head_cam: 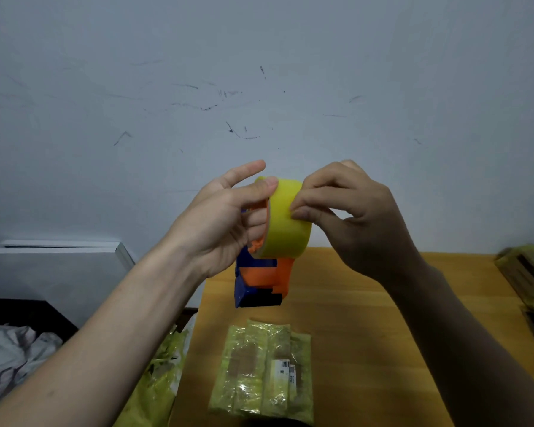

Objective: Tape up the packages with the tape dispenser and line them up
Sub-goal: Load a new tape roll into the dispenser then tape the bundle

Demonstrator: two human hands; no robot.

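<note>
I hold an orange and blue tape dispenser (261,277) up in the air above the table, with a yellow tape roll (285,221) mounted on it. My left hand (228,217) grips the roll's side and core, thumb on its top edge. My right hand (349,217) pinches at the outer surface of the roll with fingertips and thumb. Below, a package (264,369) wrapped in yellowish tape lies flat on the wooden table (367,334), a small white label on it.
More taped packages (529,272) sit at the table's right edge. Crumpled yellow tape and plastic (164,362) hang off the table's left side. A grey wall stands close behind, and white cloth (13,352) lies at the lower left.
</note>
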